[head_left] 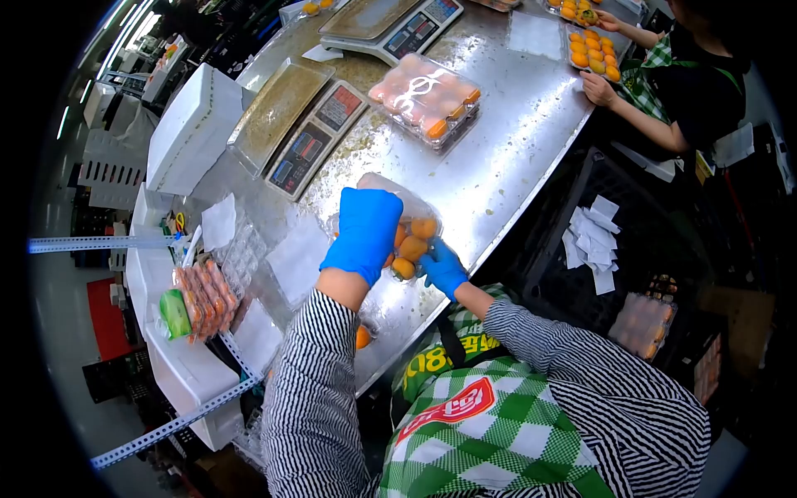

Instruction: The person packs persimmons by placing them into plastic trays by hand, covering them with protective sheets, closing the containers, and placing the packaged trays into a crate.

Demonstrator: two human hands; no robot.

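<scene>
My left hand (363, 232), in a blue glove, is over the left side of a clear plastic tray (386, 184) on the metal table (498, 158). Its fingers are curled down and their tips are hidden. Orange fruits (412, 247) lie in the tray. At the tray's lower right edge, my right hand (442, 267), also gloved in blue, has its fingers against the fruit and tray side. Another orange fruit (363, 336) sits near the table's front edge, beside my left sleeve. White paper sheets (300, 259) lie left of the tray.
Two scales (300, 153) (407, 29) stand behind, with stacked closed fruit packs (425, 95) to their right. White foam boxes (195, 129) are at left. A dark crate (548, 249) holds white papers (594, 236). At upper right a co-worker's hands (599, 87) hold a fruit tray (593, 51).
</scene>
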